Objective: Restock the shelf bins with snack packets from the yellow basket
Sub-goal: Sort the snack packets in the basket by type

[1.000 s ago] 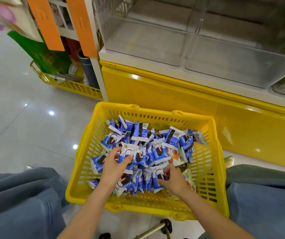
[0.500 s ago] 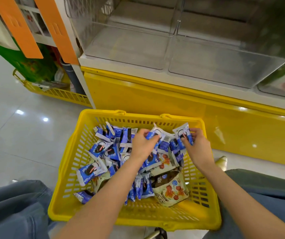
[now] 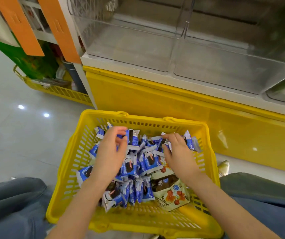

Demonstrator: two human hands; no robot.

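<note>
Reaches with both hands into the yellow basket (image 3: 143, 118) on the floor (image 3: 17, 138). Curls the left hand (image 3: 111, 152) over the blue snack packets (image 3: 148, 161) near the basket's far left corner, pinching a barcoded packet (image 3: 133, 139) between thumb and fingers. Grips a few of the blue packets by the far right corner with the curled right hand (image 3: 178, 152). Keeps the heap across the basket's middle, a brown-and-cream bag (image 3: 171, 195) toward the near right corner. Faces the clear shelf bins (image 3: 129, 49) above a yellow cabinet base (image 3: 155, 100), beyond the far rim.
</note>
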